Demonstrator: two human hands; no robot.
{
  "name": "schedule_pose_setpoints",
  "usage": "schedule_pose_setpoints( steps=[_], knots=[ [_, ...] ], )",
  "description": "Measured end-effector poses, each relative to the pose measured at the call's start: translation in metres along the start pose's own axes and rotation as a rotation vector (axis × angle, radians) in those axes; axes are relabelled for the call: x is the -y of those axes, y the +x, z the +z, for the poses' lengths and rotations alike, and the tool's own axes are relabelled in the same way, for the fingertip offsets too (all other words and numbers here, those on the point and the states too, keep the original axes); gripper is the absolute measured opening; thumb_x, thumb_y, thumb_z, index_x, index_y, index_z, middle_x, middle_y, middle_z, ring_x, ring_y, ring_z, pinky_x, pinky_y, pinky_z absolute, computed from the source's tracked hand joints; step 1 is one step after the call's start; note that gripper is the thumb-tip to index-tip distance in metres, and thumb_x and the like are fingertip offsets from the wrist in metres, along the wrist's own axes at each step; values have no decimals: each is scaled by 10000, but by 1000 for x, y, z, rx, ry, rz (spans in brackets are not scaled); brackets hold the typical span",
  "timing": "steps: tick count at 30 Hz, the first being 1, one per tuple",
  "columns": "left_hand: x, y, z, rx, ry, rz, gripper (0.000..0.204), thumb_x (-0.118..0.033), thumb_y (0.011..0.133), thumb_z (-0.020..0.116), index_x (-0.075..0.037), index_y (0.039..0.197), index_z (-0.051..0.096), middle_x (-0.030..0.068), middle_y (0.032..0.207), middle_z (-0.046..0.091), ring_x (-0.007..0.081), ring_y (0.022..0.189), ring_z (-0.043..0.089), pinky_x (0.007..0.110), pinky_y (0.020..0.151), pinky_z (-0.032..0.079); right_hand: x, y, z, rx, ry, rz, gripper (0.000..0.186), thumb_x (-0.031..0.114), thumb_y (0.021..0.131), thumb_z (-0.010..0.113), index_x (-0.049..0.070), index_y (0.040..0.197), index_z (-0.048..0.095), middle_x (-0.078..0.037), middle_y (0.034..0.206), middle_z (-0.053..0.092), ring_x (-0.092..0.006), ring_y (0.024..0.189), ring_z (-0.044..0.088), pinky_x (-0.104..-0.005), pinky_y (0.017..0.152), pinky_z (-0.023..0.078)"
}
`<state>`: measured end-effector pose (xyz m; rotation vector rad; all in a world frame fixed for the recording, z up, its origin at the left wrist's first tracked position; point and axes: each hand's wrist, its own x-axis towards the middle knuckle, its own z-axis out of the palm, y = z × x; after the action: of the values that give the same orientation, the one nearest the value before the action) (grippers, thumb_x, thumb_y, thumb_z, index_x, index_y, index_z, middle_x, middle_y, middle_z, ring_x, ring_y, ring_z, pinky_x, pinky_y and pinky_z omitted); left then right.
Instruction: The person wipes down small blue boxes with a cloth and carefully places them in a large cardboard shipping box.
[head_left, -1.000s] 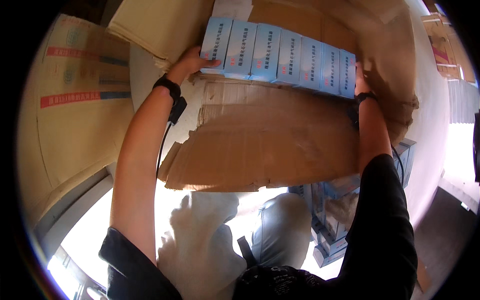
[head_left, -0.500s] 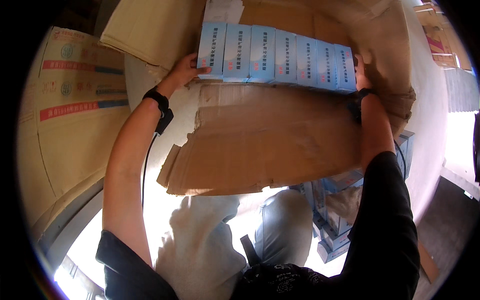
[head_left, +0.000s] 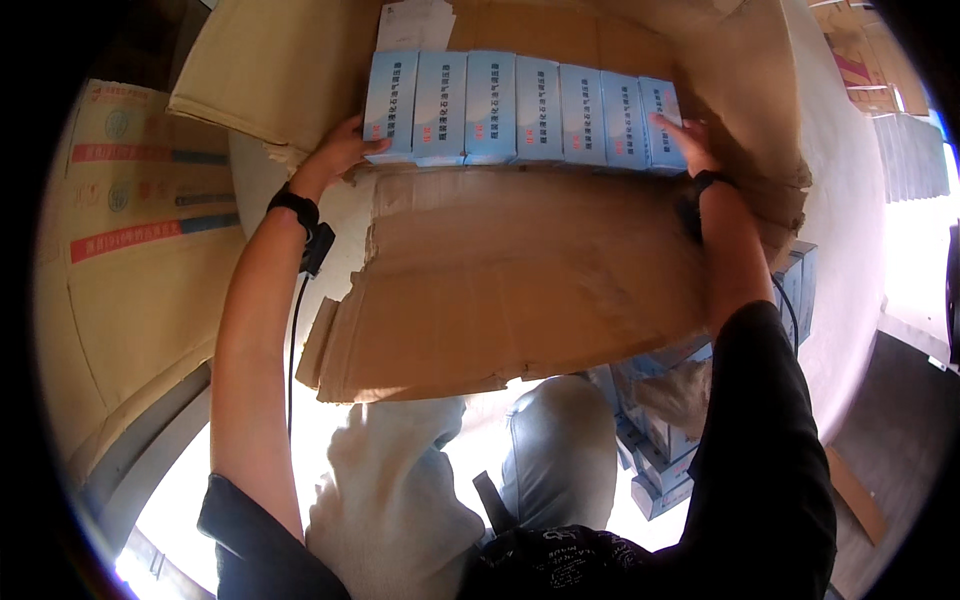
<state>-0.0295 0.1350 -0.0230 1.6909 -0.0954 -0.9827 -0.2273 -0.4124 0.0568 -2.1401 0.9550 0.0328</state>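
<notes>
A row of several slim light-blue cardboard boxes [head_left: 490, 108] stands side by side inside an open brown carton [head_left: 540, 280]. At the row's left end my left hand [head_left: 343, 150] grips the outermost box, with its thumb over the lower front corner. My right hand [head_left: 690, 140] closes on the rightmost box [head_left: 660, 125], one digit lying across its front face. Between them, the hands clasp the row from both ends. The remaining fingers of each hand are partly hidden behind the boxes. Black straps circle both wrists.
The carton's torn front flap [head_left: 500, 340] hangs toward my knees, and a side flap [head_left: 270, 80] spreads left. Stacked large cartons [head_left: 140, 290] stand at left. More blue boxes [head_left: 660, 480] lie low at right, beside my leg. A pale paper [head_left: 415, 25] sits behind the row.
The whole view has shifted slightly, moving the carton and row left in the picture. My right hand has come further round onto the front of the end box. My left hand keeps its place.
</notes>
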Motion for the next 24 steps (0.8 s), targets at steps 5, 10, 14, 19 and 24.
schedule_pose_setpoints(
  steps=[5, 10, 14, 19, 24],
  knots=[
    [-4, -5, -2, -3, 21, 10, 610, -181, 829, 784, -86, 1357, 494, 56, 1206, 629, 174, 1102, 566, 357, 899, 459, -3, 1, 31, -18, 2, 51, 701, 273, 556, 958, -9, 1122, 657, -106, 1076, 705, -217, 1009, 647, -356, 895, 496],
    [-1, -7, -6, 49, -11, 10, 609, -199, 830, 786, -105, 1356, 494, 51, 1208, 628, 178, 1104, 564, 378, 901, 456, -37, 13, 31, -399, -81, -174, 775, 300, 578, 930, 44, 1231, 600, -136, 1090, 699, -272, 1039, 649, -381, 941, 491],
    [3, -4, -7, 44, -19, 16, 626, -201, 826, 790, -109, 1366, 487, 50, 1222, 622, 187, 1115, 564, 386, 923, 451, -63, 32, 18, -357, -416, -248, 667, 333, 699, 835, 111, 1275, 582, -166, 1201, 648, -331, 1102, 619, -395, 977, 476],
    [4, -3, -8, 60, -47, 33, 658, -197, 817, 797, -114, 1386, 477, 50, 1254, 614, 191, 1151, 557, 384, 947, 443, -61, 38, 14, -525, -717, -182, 493, 286, 797, 724, 139, 1249, 595, -155, 1249, 621, -368, 1098, 612, -432, 950, 495],
    [3, -8, -10, 87, -40, 32, 687, -240, 817, 801, -106, 1395, 455, 41, 1288, 590, 165, 1190, 546, 339, 1042, 407, -22, 20, 25, -338, -734, 50, 313, 175, 833, 651, 137, 1142, 622, -148, 1207, 638, -384, 1100, 607, -484, 922, 502]
  ],
)
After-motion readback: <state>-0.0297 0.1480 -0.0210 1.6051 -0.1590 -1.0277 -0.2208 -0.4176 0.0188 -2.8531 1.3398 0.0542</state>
